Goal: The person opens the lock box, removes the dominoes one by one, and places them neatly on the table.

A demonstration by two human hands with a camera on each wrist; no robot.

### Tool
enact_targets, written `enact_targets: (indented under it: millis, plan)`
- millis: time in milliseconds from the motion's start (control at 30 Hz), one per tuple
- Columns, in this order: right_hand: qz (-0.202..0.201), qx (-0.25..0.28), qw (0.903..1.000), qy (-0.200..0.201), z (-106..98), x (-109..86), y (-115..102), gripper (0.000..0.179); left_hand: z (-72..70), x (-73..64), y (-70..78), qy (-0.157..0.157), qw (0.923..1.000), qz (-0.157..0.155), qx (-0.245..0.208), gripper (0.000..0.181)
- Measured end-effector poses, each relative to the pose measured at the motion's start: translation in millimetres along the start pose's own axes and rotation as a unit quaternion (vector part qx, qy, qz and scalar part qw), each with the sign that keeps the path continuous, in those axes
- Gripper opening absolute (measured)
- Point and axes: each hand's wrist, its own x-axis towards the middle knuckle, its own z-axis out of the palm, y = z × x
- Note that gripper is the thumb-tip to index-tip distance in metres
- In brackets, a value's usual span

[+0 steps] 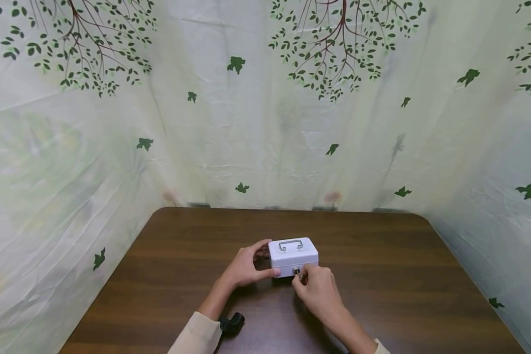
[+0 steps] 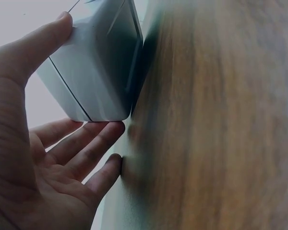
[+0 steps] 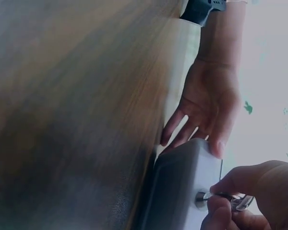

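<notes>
Close wrist views, shared box [image 2: 89, 72]

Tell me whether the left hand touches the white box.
Touching: the left wrist view shows the left hand with fingertips against the white box.

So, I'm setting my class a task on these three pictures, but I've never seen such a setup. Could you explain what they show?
There is no robot here, just a person working with two bare hands. The wide picture comes from a camera worn on the head, looking forward and down. The other two come from cameras on the wrists, so the table looks tipped sideways in them.

On the table sits a small white box with a metal handle on its lid, which is closed. The left hand steadies the box, thumb on the front, fingers at its side. The right hand pinches what looks like a key at the round lock.

Behind hangs a leaf-patterned sheet.
</notes>
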Motion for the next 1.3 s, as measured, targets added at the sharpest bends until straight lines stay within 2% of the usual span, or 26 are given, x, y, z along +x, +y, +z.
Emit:
enact_targets:
  millis: [167, 400, 733, 1033, 1300]
  plan:
    - [0.030, 0.022, 0.9993, -0.004, 0.7, 0.8, -1.3, 0.025, -0.5, -1.3, 1.3, 0.002, 1.0000, 0.002, 0.008, 0.091]
    - [0.046, 0.022, 0.9987, -0.003, 2.3, 0.5, -0.8, 0.025, 0.2, -1.5, 4.1, 0.001, 0.9999, 0.009, 0.013, 0.090]
    - [0.049, 0.026, 0.9984, -0.007, 2.1, 1.0, -2.0, 0.023, -0.5, -1.3, 3.5, 0.005, 0.9996, 0.021, 0.017, 0.087]
    - [0.042, 0.036, 0.9985, -0.003, 2.1, 3.2, 1.3, 0.020, -1.3, -0.8, 5.2, 0.004, 0.9999, 0.008, 0.015, 0.090]
    - [0.052, 0.046, 0.9975, -0.013, 2.4, 2.4, 3.7, 0.019, -0.2, -0.7, 4.5, 0.007, 0.9998, -0.003, 0.020, 0.094]
